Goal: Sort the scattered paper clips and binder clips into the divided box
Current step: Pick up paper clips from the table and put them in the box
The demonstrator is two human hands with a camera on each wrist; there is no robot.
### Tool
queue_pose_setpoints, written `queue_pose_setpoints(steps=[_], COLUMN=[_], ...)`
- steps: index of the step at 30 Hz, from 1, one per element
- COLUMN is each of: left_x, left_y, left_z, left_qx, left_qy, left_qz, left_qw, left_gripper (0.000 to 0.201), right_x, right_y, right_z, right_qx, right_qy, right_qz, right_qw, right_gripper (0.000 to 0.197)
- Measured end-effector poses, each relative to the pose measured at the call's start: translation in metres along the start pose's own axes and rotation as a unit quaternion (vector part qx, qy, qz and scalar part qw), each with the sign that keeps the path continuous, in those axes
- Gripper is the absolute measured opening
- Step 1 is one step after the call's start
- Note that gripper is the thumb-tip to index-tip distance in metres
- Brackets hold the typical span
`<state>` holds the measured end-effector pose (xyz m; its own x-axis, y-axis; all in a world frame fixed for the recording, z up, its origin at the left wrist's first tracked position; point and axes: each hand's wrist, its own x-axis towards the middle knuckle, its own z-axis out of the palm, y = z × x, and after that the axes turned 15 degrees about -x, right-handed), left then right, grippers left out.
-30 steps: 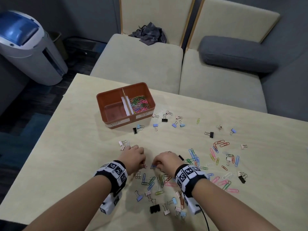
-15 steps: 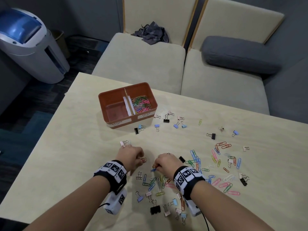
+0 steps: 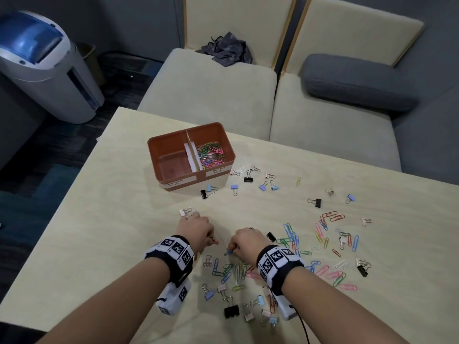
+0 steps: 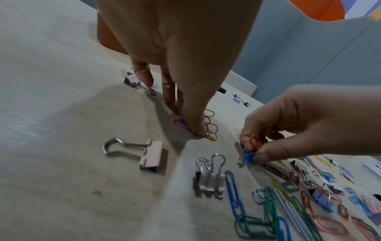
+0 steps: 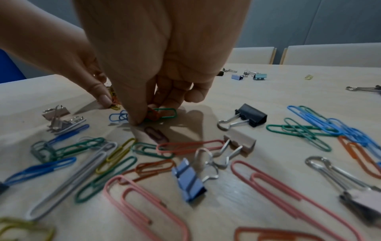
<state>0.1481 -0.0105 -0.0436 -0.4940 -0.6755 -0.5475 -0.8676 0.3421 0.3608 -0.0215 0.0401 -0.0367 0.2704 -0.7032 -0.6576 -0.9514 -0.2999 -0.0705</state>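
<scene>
An orange divided box [image 3: 169, 146] stands at the table's far left; its right compartment holds coloured paper clips [image 3: 211, 155], its left one looks bare. My left hand [image 3: 211, 238] pinches a small bunch of red, yellow and blue paper clips [image 4: 212, 128] against the table. Just to its right, my right hand [image 3: 232, 250] pinches small blue, orange and green paper clips [image 5: 163, 112] at the tabletop. More paper clips [image 3: 236, 271] and binder clips [image 3: 231, 311] lie between my wrists.
Loose paper clips [image 3: 330, 239] spread to the right of my hands. Binder clips [image 3: 248, 178] lie near the box, and a pink one [image 3: 185, 212] sits just beyond my left hand. A sofa [image 3: 211, 95] lies past the far table edge, a waste bin [image 3: 49, 70] at far left.
Both hands stay over the same patch of table, fingers working at small paper clips. Only the head camera's aim has shifted slightly.
</scene>
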Motion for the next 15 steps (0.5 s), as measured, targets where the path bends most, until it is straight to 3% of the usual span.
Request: queue_pose_setpoints(steps=[5,11,15], left_x=[-0.006,-0.012,-0.016], left_y=[-0.001,-0.008,-0.009], left_z=[-0.001,-0.014,-0.033], left_qx=[0.035,-0.046,-0.136], left_qy=[0.007,0.038,0.076], left_qz=[0.028,0.018,0.042], left_qw=[0.999,0.998,0.987], left_gripper=[0.027,0.023,0.019], right_x=[-0.005,-0.017,-0.026], right_y=[0.001,0.009,0.021], right_z=[0.001,-0.007,-0.039], right_qx=[0.028,0.108,0.169], right_qy=[0.004,0.040,0.117], right_qz=[0.003,0.032,0.039], right_qw=[1.000,0.993,0.978], right_gripper=[0.026,0.022,0.015])
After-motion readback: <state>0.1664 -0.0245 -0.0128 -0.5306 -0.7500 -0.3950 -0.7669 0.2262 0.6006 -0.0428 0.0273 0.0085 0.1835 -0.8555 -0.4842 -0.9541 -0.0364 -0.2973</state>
